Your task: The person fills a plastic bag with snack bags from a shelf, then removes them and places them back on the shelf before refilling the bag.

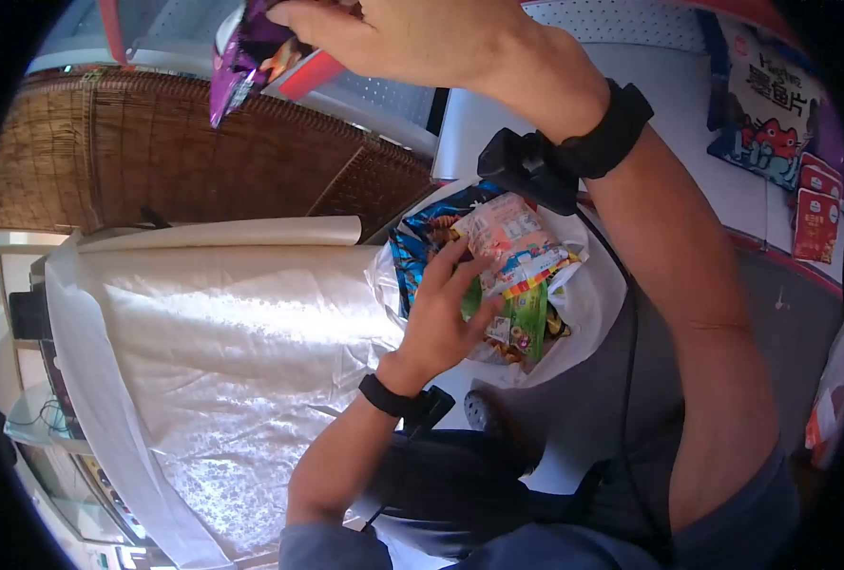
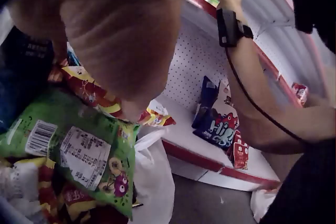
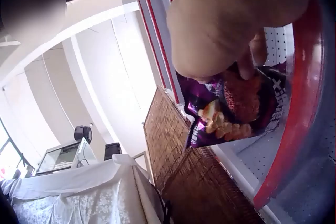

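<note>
My right hand is raised at the top of the head view and grips a purple snack bag. In the right wrist view the purple bag hangs below the fingers beside a red shelf edge. My left hand has its fingers spread over a white plastic bag full of snack packets. Under and around those fingers lie a pink-and-white packet, a green packet and a blue packet. The left wrist view shows the back of the green packet close up.
White shelving with red edges stands ahead and to the right. A blue-and-white snack bag and small red packets sit on it. A woven wicker panel and a table under a shiny white cloth are at left.
</note>
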Demonstrator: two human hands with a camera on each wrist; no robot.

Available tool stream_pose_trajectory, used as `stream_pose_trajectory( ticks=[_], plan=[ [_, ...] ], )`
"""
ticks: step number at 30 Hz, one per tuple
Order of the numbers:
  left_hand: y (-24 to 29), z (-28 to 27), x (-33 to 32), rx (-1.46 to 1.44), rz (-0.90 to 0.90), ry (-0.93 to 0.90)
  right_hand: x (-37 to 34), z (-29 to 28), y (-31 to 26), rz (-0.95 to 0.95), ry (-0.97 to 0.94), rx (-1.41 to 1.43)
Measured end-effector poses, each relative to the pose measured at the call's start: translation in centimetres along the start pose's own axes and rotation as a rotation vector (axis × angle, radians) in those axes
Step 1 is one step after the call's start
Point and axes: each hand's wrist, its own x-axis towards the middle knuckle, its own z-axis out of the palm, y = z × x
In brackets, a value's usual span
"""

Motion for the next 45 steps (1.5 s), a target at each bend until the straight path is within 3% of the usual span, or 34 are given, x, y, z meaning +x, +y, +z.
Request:
stream_pose_trajectory(
  ticks=[3, 7, 9, 11, 13, 15, 17, 18, 19, 21, 22, 25, 29, 33, 36, 37, 41, 43, 45],
  plan=[
    [0.0, -1.3, 0.2, -0.065, -0.025, 0.086, 0.3, 0.1, -0.6, -0.068, 0.087, 0.123],
    [-1.4, -2.9, -0.7, -0.055, -0.114, 0.227, 0.4, -0.5, -1.9, -0.12, 0.005, 0.368],
    [-2.8, -3.5, -1.2, 0.224, -0.102, 0.349, 0.0, -2.2, -2.7, -0.167, -0.183, 0.478],
    [-3.6, -3.6, -1.8, 0.312, -0.106, 0.359, -0.8, -2.5, -3.3, -0.239, -0.104, 0.452],
    [-3.8, -3.5, -2.2, 0.48, -0.232, 0.345, -0.3, -1.9, -3.9, 0.073, -0.502, 0.299],
    [-5.3, -3.3, -2.6, 0.43, -0.2, 0.328, -0.8, -0.4, -3.5, 0.08, -0.552, 0.312],
    [-6.0, -3.0, -3.1, -0.224, -0.58, 0.26, -1.7, -0.3, -3.4, 0.032, -0.678, 0.457],
    [-7.5, -3.1, -3.6, -0.169, -0.564, 0.208, -1.5, -0.8, -3.8, 0.044, -0.797, 0.423],
    [-9.4, -3.1, -4.4, -0.118, -0.501, 0.196, -1.7, -0.5, -3.9, 0.044, -0.797, 0.422],
    [-9.8, -3.6, -3.8, 0.059, -0.229, 0.298, -2.8, 0.8, -4.0, -0.011, -0.925, 0.498],
    [-10.0, -3.3, -3.8, -0.021, -0.329, 0.383, -3.3, 1.8, -4.2, -0.006, -1.006, 0.504],
    [-13.1, -3.2, -4.7, -0.098, -0.482, 0.385, -4.9, 3.2, -4.7, -0.057, -1.154, 0.583],
    [-8.4, -4.0, -2.6, -0.06, -0.534, 0.424, -6.0, 4.4, -5.9, -0.14, -1.451, 0.523],
    [-7.6, -3.6, -2.4, -0.104, -0.573, 0.433, -7.0, 4.8, -5.8, -0.047, -1.417, 0.378],
    [-9.5, -3.0, -3.1, -0.232, -0.506, 0.475, -7.8, 4.9, -4.5, 0.009, -1.238, 0.323],
    [-10.2, -3.0, -3.5, -0.091, -0.361, 0.468, -7.6, 4.7, -4.1, 0.045, -1.168, 0.302],
    [-10.3, -3.1, -3.7, -0.138, -0.341, 0.529, -5.8, 3.5, -3.3, 0.068, -1.038, 0.174],
    [-8.3, -3.8, -3.1, -0.119, -0.443, 0.527, -5.4, 3.6, -2.9, 0.063, -0.971, 0.132],
    [-8.0, -3.9, -2.6, -0.141, -0.433, 0.571, -4.4, 2.5, -2.9, 0.073, -0.898, 0.153]
  ],
)
